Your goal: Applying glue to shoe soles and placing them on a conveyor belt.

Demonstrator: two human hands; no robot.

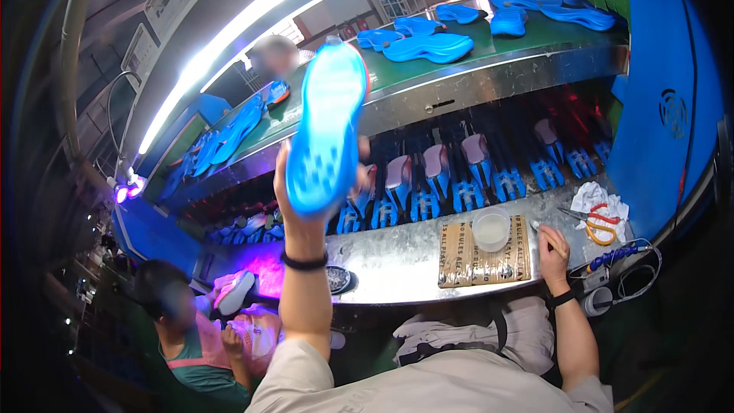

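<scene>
My left hand (294,206) is raised and grips a bright blue shoe sole (327,126) by its lower end, holding it upright with its underside toward me. My right hand (552,252) rests on the metal workbench (405,256) and holds a thin brush (544,233) next to a small white cup (491,228). The cup stands on a taped brown cardboard pad (466,264).
Scissors with red and yellow handles (600,222) lie on a white cloth at the right. A lower conveyor carries shoes on blue racks (459,176); an upper green belt (474,61) carries more blue soles. Another person (191,321) works at lower left.
</scene>
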